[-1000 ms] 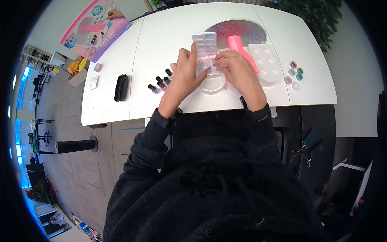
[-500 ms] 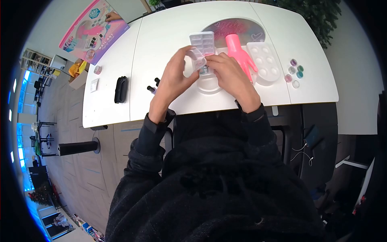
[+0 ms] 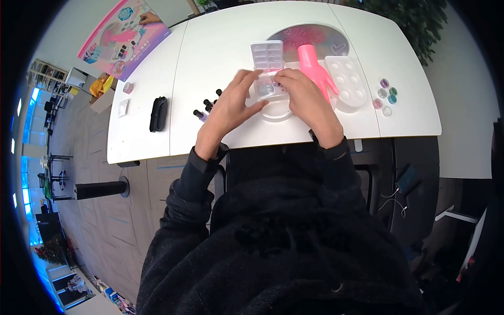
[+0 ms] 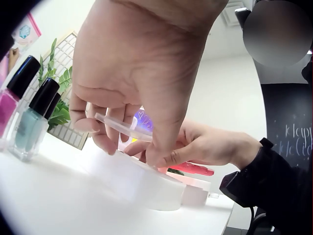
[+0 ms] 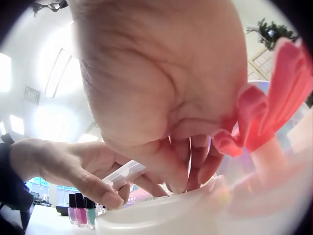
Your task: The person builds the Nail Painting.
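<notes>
My left hand (image 3: 229,110) holds a clear plastic piece (image 4: 123,128) between thumb and fingers, low over a white round-fronted base (image 3: 277,117). My right hand (image 3: 310,100) is just to the right, its fingers bent down behind the base's rim in the right wrist view; I cannot tell whether it grips anything. Beyond both hands stands a translucent compartmented tray (image 3: 267,51). A pink model hand (image 3: 311,68) lies against the right hand's far side in the head view, its fingers toward me.
A white palette with round wells (image 3: 347,79) lies at the right, with several small glitter pots (image 3: 382,93) beyond it. Nail polish bottles (image 4: 34,122) stand by my left hand. Farther left are a black case (image 3: 158,114) and a printed box (image 3: 123,39). A decorated oval panel (image 3: 315,38) rises behind.
The left hand first tilts the clear piece up to the left, off the base, then brings it back down and right over it. The right hand stays near the base.
</notes>
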`<action>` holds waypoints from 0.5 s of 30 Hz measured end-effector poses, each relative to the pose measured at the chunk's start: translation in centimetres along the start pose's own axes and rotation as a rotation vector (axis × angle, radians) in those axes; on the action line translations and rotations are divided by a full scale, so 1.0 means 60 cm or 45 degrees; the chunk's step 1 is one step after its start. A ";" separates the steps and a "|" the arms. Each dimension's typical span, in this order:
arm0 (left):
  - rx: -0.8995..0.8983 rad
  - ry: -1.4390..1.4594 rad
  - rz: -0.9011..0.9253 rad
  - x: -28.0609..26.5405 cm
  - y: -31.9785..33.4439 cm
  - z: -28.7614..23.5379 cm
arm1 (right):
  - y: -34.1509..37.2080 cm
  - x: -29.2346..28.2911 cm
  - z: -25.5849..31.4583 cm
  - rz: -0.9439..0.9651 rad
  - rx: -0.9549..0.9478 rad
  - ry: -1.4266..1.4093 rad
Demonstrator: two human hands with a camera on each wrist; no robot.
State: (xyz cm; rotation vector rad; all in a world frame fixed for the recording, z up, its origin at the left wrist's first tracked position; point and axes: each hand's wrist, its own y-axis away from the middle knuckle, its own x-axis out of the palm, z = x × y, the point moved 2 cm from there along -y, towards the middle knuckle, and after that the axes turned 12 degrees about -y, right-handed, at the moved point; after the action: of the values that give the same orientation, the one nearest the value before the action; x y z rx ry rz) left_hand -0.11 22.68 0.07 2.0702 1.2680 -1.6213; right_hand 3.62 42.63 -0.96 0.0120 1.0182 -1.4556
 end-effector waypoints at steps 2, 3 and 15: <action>-0.008 -0.069 -0.079 -0.006 -0.004 0.005 | -0.003 -0.012 -0.001 0.118 0.080 0.043; -0.008 -0.068 -0.080 -0.006 -0.006 0.007 | -0.002 -0.012 -0.002 0.118 0.079 0.044; 0.023 -0.211 -0.130 0.014 -0.019 -0.010 | 0.004 0.002 0.007 0.249 0.004 0.043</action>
State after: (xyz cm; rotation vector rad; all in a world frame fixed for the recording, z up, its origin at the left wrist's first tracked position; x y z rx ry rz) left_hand -0.52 24.18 -0.05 1.8633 1.3253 -1.8124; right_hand 4.02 42.30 -0.90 0.1351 1.0128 -1.2825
